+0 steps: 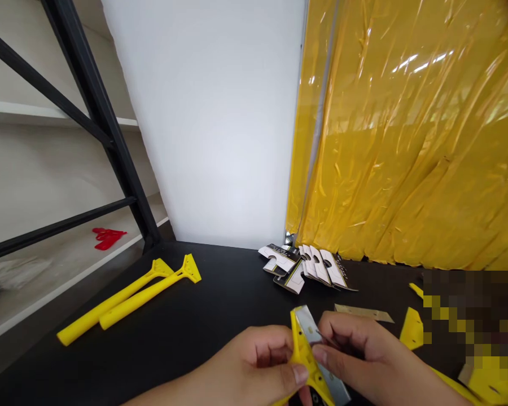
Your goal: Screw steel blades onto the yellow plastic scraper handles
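Note:
My left hand (pixel 254 361) grips a yellow plastic scraper (pixel 302 355) near its wide head, just above the table's front edge. A wide steel razor blade (pixel 317 344) lies against that head, and my right hand (pixel 359 355) pinches the blade with its fingertips. The lower end of the scraper is partly hidden by my fingers. Two more yellow scraper handles (pixel 127 299) lie side by side to the left. A loose steel blade (pixel 364 313) lies flat just beyond my right hand.
The black table (pixel 203 282) holds a pile of cardboard blade packets (pixel 305 268) at the back and a yellow plastic piece (pixel 411 330) at the right. A pixelated patch hides the right corner. Black-framed shelving with a red item (pixel 108 238) stands left; a yellow plastic curtain (pixel 406 141) hangs behind.

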`<state>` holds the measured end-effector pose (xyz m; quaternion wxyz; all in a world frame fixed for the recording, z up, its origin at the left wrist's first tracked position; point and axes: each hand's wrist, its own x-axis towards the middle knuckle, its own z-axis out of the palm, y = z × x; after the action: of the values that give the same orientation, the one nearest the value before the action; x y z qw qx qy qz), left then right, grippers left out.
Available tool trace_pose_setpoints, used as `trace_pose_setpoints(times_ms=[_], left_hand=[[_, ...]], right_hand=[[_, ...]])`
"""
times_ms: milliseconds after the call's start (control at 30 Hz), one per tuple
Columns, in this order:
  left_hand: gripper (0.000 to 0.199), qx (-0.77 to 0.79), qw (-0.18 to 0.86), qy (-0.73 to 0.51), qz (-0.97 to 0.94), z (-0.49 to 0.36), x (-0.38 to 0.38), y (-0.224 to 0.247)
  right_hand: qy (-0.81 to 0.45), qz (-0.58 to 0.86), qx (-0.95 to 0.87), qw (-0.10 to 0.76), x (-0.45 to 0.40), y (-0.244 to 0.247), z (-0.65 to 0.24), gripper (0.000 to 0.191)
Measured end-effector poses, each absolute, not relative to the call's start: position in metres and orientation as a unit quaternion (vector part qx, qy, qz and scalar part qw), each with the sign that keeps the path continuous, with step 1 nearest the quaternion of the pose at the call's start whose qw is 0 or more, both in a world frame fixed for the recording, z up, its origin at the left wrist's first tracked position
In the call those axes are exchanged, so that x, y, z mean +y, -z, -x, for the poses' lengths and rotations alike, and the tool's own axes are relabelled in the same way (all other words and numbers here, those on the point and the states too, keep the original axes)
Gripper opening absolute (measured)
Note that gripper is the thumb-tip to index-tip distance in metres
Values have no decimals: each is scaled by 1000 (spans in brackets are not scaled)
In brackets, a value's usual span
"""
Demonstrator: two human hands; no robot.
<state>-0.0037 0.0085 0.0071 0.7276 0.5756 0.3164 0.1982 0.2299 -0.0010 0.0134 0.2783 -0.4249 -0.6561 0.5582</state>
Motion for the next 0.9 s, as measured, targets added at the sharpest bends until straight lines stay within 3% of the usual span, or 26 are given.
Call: trace_pose_setpoints(times_ms=[300, 500, 600, 733, 833, 900], left_hand=[[51, 388, 707, -206, -553, -8, -11, -19], [48, 382, 764, -182, -487, -6, -7, -21], [45, 392, 767, -169, -479, -1, 0, -18], [43, 391, 763, -173, -485, 1, 4, -17], [42, 391, 764, -167, -486, 0, 1, -18], [42, 392, 762, -162, -489, -1, -1, -19]], right_hand=[[-580, 409, -649, 273, -10, -19, -218, 41], [-570, 401, -682, 221, -13, -30, -228, 40], [-458, 505, -698, 222, 6, -31, -269, 48], [-85, 710, -675, 182, 45, -19, -360, 36], [-41, 734, -655, 175, 67, -3, -424, 26], [-50, 724, -665, 178, 75, 9, -451, 30]])
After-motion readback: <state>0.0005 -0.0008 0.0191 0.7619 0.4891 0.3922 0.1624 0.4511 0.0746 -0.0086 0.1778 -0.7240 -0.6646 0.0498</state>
